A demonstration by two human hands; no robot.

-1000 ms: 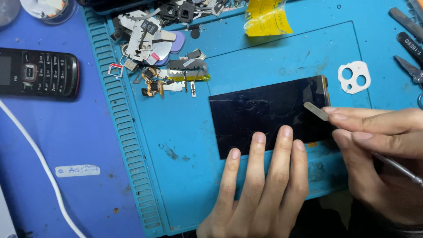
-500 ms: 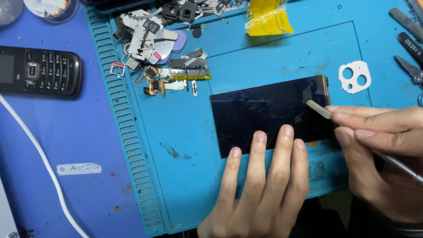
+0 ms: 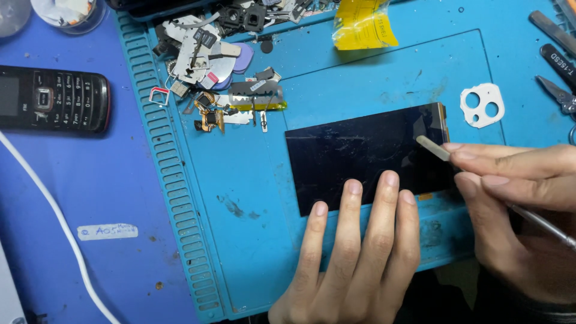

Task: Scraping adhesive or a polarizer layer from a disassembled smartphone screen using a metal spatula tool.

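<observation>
Pressing down flat, the left hand (image 3: 354, 258) has its fingers held side by side, the tips resting on the lower edge of the black phone screen (image 3: 366, 156). That screen lies flat in the middle of the blue work mat (image 3: 240, 240). Just to its right, the right hand (image 3: 516, 204) pinches a thin metal tool (image 3: 432, 147) between thumb and fingers, the flat pale tip touching the screen's right end near the upper corner, the shaft running back past the wrist.

Further up, a white camera cover (image 3: 483, 106) with round holes sits on the mat beyond the screen's corner, apart from it. Over to the left, a heap of small parts (image 3: 222, 72) is scattered on the mat. Off the mat, a black keypad phone (image 3: 54, 100) lies on the purple surface with a white cable (image 3: 54, 216) curving below it. At the far edge, a yellow packet (image 3: 363, 25), and dark tools (image 3: 558, 66) at the right.
</observation>
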